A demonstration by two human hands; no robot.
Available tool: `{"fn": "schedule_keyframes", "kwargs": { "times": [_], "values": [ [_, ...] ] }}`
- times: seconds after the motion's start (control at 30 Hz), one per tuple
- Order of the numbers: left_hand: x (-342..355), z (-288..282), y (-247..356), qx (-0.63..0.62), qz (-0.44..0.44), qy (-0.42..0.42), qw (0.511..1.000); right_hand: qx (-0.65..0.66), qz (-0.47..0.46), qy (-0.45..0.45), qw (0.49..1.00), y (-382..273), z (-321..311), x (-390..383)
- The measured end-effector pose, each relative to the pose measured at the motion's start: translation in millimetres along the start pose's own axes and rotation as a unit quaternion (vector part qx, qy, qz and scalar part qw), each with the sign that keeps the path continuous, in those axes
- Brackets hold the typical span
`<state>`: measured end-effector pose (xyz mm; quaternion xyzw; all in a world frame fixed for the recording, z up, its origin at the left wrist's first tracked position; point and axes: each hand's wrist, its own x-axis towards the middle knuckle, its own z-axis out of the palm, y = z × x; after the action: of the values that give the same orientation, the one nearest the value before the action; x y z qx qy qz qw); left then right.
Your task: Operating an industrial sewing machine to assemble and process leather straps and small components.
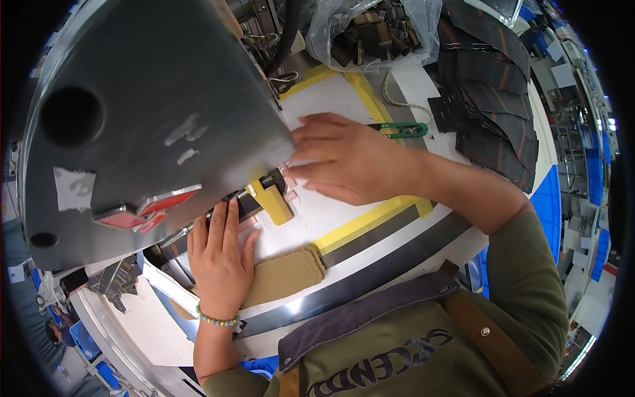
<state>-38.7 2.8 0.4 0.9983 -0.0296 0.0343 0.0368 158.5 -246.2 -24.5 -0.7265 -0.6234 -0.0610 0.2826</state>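
Note:
My left hand, with a beaded bracelet at the wrist, lies with its fingers stretched out beside the lower edge of a large grey machine head, which looks like a sewing machine. Dark fabric shows next to its fingertips. My right hand reaches in from the right with its fingers extended and apart, the tips at the machine head's edge. Between the hands stands a yellow block-shaped piece by the machine's foot. What lies under the head is mostly hidden.
A tan stack of flat pieces lies right of my left hand. Green-handled thread snips rest beyond my right wrist. Dark striped fabric pieces pile at the right. A clear bag of folded fabric pieces stands at the back.

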Motion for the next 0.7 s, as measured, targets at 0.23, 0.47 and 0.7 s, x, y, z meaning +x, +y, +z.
{"fn": "schedule_keyframes", "kwargs": {
  "times": [0.23,0.47,0.7],
  "values": [
    [0,0,0,-0.002,-0.001,0.002,1.0,0.014,-0.029,-0.062,0.998,-3,13,-3],
    [0,0,1,-0.009,-0.002,0.005,1.0,-0.019,-0.033,-0.043,0.998,-5,14,-3],
    [1,0,1,-0.013,0.001,0.012,1.0,-0.006,-0.028,-0.058,0.998,-2,9,-1]
  ]
}}
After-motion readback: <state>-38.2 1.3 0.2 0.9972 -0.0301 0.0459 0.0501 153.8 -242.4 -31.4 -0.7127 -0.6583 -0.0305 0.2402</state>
